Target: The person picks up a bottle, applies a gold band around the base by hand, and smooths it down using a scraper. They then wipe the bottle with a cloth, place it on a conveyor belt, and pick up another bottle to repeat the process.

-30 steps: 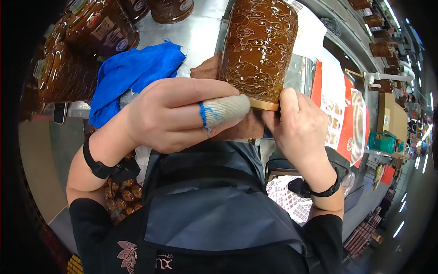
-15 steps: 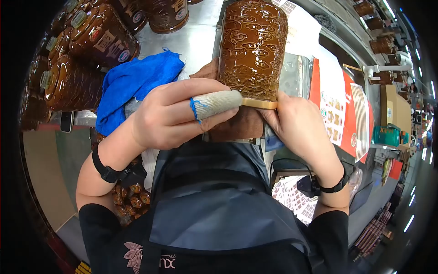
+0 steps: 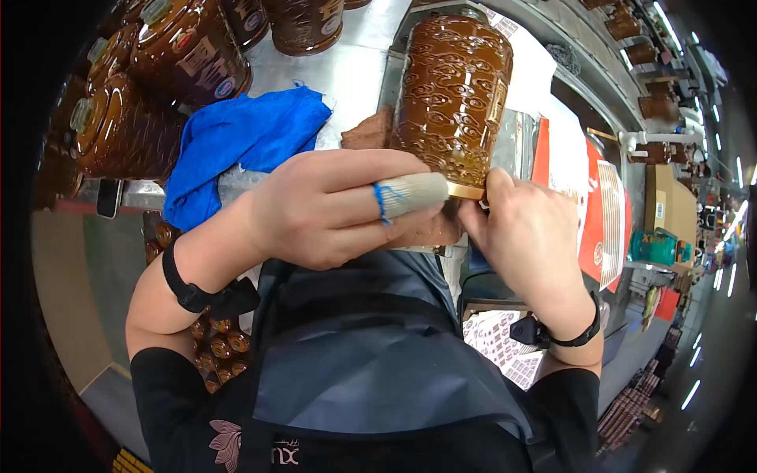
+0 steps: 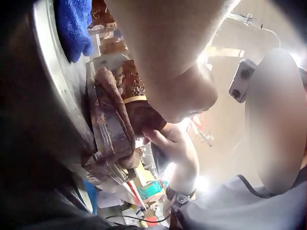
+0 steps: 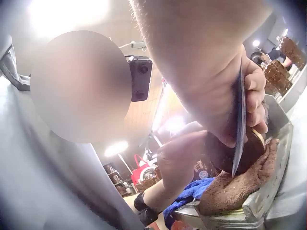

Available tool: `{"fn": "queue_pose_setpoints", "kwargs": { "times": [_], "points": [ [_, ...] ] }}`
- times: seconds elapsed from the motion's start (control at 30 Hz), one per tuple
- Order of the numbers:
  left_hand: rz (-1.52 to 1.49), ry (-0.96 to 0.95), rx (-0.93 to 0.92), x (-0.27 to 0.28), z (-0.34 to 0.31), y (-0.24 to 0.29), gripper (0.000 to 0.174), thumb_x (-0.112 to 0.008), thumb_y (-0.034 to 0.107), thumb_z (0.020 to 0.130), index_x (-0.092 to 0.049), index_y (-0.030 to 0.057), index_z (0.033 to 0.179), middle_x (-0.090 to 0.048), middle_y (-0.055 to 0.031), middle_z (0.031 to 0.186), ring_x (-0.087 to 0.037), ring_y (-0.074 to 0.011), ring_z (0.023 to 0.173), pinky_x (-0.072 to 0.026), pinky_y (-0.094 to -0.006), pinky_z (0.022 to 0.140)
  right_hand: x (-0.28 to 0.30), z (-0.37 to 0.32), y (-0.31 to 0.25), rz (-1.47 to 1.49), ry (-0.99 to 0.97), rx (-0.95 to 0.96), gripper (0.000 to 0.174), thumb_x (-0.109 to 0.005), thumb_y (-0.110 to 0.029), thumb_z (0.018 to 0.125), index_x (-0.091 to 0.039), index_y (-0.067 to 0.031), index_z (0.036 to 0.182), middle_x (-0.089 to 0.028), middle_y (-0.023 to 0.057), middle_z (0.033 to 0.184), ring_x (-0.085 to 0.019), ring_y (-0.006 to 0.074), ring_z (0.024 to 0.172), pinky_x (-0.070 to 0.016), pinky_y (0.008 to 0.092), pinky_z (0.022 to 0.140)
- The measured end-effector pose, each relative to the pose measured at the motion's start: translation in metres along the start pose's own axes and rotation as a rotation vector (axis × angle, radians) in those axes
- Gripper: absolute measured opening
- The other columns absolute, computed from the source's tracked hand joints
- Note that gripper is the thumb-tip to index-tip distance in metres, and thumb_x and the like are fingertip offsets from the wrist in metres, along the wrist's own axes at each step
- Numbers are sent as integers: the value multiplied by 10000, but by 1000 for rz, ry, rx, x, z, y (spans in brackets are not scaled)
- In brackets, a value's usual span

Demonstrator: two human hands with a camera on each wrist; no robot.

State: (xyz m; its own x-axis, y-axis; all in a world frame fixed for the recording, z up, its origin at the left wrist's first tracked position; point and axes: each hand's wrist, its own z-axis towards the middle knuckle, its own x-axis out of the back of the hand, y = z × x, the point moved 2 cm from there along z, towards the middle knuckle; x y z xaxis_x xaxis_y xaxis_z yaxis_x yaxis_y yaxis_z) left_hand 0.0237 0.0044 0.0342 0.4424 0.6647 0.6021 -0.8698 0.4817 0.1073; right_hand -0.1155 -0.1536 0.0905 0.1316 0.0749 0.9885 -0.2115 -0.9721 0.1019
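A brown embossed jar [image 3: 451, 94] lies on its side on a brown cloth [image 3: 368, 132], its gold-banded end [image 3: 465, 191] facing the body. The left hand [image 3: 331, 206], with a knitted cover on one finger, rests its fingertips round the left side of that end; its thumb is hidden. At the right side of the band is the right hand [image 3: 528, 229], thumb and index finger bent close together. In the right wrist view a thin dark blade [image 5: 240, 122] runs along the right hand [image 5: 216, 81], its tip over the jar's dark base [image 5: 252, 151].
A blue cloth [image 3: 244, 130] lies left of the jar, with several brown jars [image 3: 130, 130] standing beyond it. To the right are printed sheets and a red sheet [image 3: 591, 244]. A phone [image 3: 110, 197] sits at the table's left edge.
The jar has turned, bringing a label panel into view on its right side, and its neck shows at the top. Both hands stay by the banded end. The head view has shifted slightly.
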Motion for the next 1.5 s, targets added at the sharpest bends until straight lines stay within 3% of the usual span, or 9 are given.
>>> {"fn": "queue_pose_setpoints", "kwargs": {
  "times": [0.2,0.3,0.4,0.5,0.57,0.8,1.1,1.5],
  "points": [
    [35,-14,132,0,-13,6,378,-664,28,652,-756,-52,1011,-725,-153,1078,-708,-310,1013,-621,-366,826,-19,-3,-1,-34,83,-37,308,-720,-302,862,-555,-50,798,-650,108,657,-687,276,630,-534,393,568],
    [41,65,88,-11,-11,6,364,-674,24,645,-755,-59,990,-726,-158,1064,-714,-307,996,-622,-359,828,-20,-4,-3,-48,67,-72,307,-717,-293,864,-540,-48,814,-647,103,673,-678,268,618,-531,386,563],
    [96,114,-5,-14,-8,3,368,-697,-4,620,-756,-62,978,-727,-164,1049,-724,-304,967,-626,-347,811,-17,-3,-4,1,6,-147,326,-768,-261,826,-544,-26,840,-648,128,685,-678,312,646,-521,425,586],
    [-4,58,28,-6,-8,0,355,-722,-32,607,-761,-63,958,-732,-162,1032,-731,-300,944,-631,-331,794,-18,-3,-4,8,-9,-151,323,-768,-254,827,-542,-23,845,-648,129,686,-675,309,649,-519,421,589],
    [99,28,-52,-3,-14,0,347,-740,-48,598,-766,-61,943,-736,-157,1027,-732,-295,956,-636,-326,789,-19,-3,-3,15,16,-92,307,-724,-260,855,-528,-25,842,-641,124,699,-673,287,652,-523,394,572],
    [15,154,5,-15,-7,-1,301,-754,-57,620,-770,-58,921,-746,-149,993,-740,-285,941,-638,-324,803,-15,-2,-4,14,-45,-106,311,-737,-246,839,-527,-17,857,-635,134,712,-668,298,677,-518,411,594],
    [30,90,15,-8,-10,-1,301,-760,-53,622,-776,-44,922,-748,-142,991,-741,-287,932,-638,-328,795,-14,-1,-5,-10,-42,-81,307,-736,-249,833,-528,-24,849,-627,119,696,-666,290,660,-516,400,575],
    [0,66,72,-7,-9,2,281,-766,11,676,-778,-24,955,-741,-130,1030,-724,-294,950,-639,-343,750,-16,-2,-3,-40,-10,-61,268,-707,-235,848,-527,-37,830,-626,115,685,-662,273,625,-516,390,548]
  ]
}}
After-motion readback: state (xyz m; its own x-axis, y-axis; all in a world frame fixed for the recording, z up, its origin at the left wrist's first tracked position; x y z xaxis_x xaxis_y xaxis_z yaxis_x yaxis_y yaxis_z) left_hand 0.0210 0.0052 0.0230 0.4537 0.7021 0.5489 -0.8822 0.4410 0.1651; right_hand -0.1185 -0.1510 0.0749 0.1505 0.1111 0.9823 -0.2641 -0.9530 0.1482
